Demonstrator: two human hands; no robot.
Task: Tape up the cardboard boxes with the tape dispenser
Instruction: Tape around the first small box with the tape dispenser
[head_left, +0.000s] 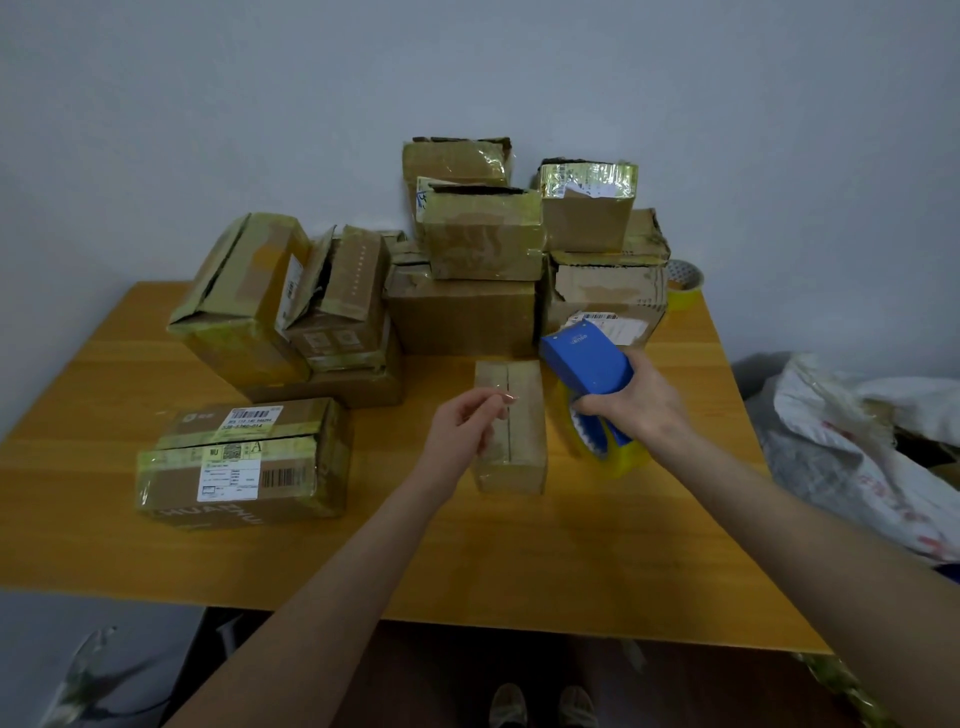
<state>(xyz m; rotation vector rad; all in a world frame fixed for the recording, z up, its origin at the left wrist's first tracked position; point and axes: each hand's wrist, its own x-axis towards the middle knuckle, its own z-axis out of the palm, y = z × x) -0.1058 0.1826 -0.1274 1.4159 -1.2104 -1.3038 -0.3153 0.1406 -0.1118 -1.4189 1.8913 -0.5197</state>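
A small cardboard box (519, 441) lies in the middle of the wooden table (519, 551), its top seam running away from me. My left hand (470, 421) hovers over the box's left side, fingers loosely curled and holding nothing I can make out. To the right of the box, my right hand (631, 402) grips the handle of the blue tape dispenser (589, 364), which carries a yellowish roll of tape (618, 454). The dispenser is lifted beside the box, apart from it.
A labelled, taped box (239, 462) lies at the left front. Several worn boxes (467, 260) are stacked against the wall at the back. A spare tape roll (684, 283) sits at the back right. Crumpled white bags (857, 441) lie past the table's right edge.
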